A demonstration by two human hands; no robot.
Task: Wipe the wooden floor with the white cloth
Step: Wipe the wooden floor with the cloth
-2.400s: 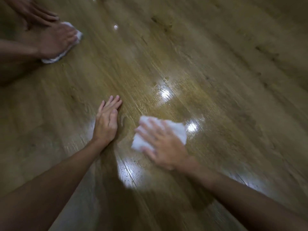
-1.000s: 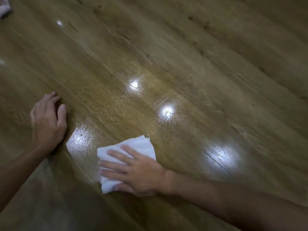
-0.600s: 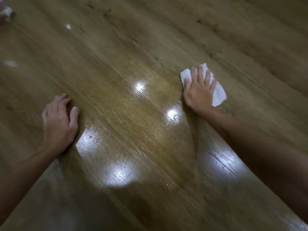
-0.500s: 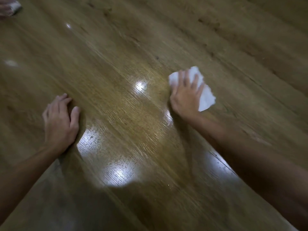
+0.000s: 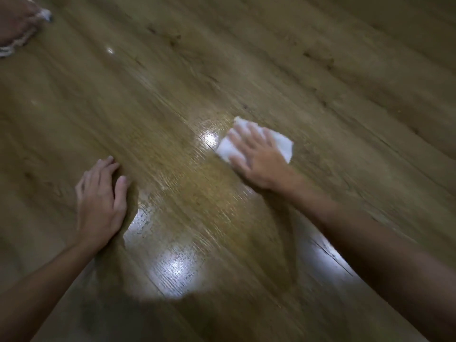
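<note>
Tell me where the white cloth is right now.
In the head view the white cloth lies flat on the wooden floor, right of centre, under the right hand's spread fingers, beside a bright glare spot.

Bare wooden floor [image 5: 320,70] ahead; another person's hand [image 5: 14,23] far left.

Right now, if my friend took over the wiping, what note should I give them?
Right hand: fingers spread flat, pressing the white cloth onto the wooden floor.
Left hand: flat on the floor, holding nothing, propping you up.
Done: the boards between the hands look shiny, though that may be lamp glare.
Left: the duller boards farther out.
Another person's hand with a cloth is at the top left corner.
</note>
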